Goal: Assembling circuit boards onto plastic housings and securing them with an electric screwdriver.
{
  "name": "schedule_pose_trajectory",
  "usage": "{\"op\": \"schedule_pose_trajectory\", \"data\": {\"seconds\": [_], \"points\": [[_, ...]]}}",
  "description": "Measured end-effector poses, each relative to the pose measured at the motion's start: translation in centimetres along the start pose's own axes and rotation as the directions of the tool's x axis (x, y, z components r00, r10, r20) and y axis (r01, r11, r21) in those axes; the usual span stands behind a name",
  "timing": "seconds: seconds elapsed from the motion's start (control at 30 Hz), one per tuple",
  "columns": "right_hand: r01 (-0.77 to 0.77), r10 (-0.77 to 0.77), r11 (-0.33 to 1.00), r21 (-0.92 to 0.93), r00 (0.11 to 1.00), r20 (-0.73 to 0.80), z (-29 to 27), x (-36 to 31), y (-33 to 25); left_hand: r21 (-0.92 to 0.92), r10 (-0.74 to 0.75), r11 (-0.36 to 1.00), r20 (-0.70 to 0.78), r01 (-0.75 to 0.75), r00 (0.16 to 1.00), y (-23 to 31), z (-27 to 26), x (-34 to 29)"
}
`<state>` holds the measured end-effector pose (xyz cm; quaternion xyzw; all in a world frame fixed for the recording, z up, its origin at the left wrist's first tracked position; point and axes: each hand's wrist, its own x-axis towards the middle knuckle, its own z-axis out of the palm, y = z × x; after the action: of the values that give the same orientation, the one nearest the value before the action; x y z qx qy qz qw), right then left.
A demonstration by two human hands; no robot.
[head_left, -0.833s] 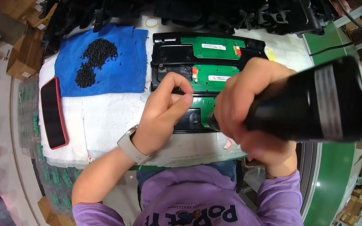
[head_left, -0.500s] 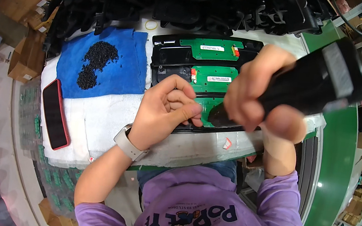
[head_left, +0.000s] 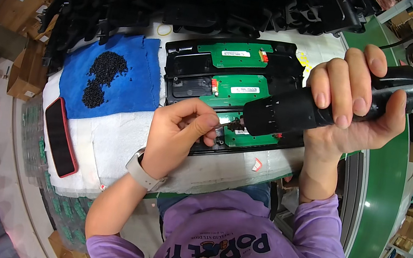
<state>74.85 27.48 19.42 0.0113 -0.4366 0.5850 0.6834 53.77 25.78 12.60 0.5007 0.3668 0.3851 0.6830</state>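
My right hand [head_left: 347,96] is wrapped round a black electric screwdriver [head_left: 294,110], held nearly level with its nose toward the left. Small dark pieces, perhaps screws, cluster [head_left: 236,125] round the thin bit at its nose. The thumb and forefinger of my left hand [head_left: 185,126] pinch the end of that bit. Beneath both hands lie black plastic panels fitted with green circuit boards; the far board [head_left: 227,60] and the middle board [head_left: 238,95] show more fully. The near board [head_left: 237,140] is partly covered by the screwdriver and my fingers.
A blue cloth [head_left: 137,76] to the left carries heaps of small black screws [head_left: 106,68]. Beside it lies a red-edged phone [head_left: 62,139]. Many black plastic parts [head_left: 209,1] are piled along the far side. A small red-and-white scrap [head_left: 257,164] sits near the front edge.
The screwdriver has swung from a slant, nose down over the near board, to nearly level. My right fingers have shifted on its body. My left fingers now pinch its bit.
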Motion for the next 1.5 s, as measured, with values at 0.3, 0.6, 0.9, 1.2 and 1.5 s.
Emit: {"op": "schedule_pose_trajectory", "data": {"seconds": [0.3, 0.6, 0.9, 1.2, 1.5], "points": [[0.001, 0.006, 0.999, -0.050, 0.990, 0.143, -0.8, -0.1, -0.3, -0.020, 0.021, 1.000, 0.012, -0.021, 1.000, -0.2, 0.3, 0.1], [-0.061, 0.065, 0.997, -0.040, 0.990, 0.125, -0.4, -0.2, 0.1, 0.153, 0.012, 0.988, 0.041, -0.018, 0.999, 0.3, 0.0, -0.1], [0.001, 0.003, 0.999, -0.041, 0.997, 0.076, -0.1, -0.4, 0.1, 0.139, 0.020, 0.990, 0.027, -0.024, 0.999, 0.3, 0.2, -0.2], [0.000, -0.002, 0.998, -0.058, 0.999, -0.043, 0.4, -0.3, 0.1, 0.253, 0.200, 0.950, -0.031, -0.185, 0.979, -0.2, 0.6, -0.4], [-0.007, 0.004, 0.999, -0.047, 0.998, -0.057, 0.4, -0.5, 0.1, 0.305, 0.257, 0.921, -0.008, -0.243, 0.966, -0.2, 0.7, -0.5]]}}
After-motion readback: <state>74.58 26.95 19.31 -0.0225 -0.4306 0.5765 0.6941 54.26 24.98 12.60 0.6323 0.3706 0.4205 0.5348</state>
